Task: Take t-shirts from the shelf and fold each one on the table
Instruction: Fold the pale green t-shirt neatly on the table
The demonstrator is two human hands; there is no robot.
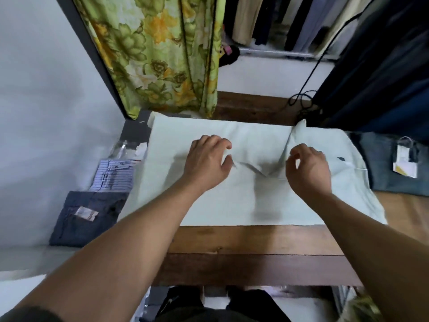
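I see the pale green shirt spread flat across the middle of the frame, covering most of the wooden table, with its near hem lying just short of the table's front edge. My left hand rests palm down on the shirt left of centre, fingers curled and thumb apart, touching the cloth without clearly gripping it. My right hand sits right of centre, thumb and forefinger pinched together on a raised ridge of fabric that runs up toward the far edge. Between the hands the cloth dips into a V-shaped crease. At the left edge lie folded dark jeans and a striped shirt; at the right, more jeans with a paper tag. A floral curtain hangs in the upper left.
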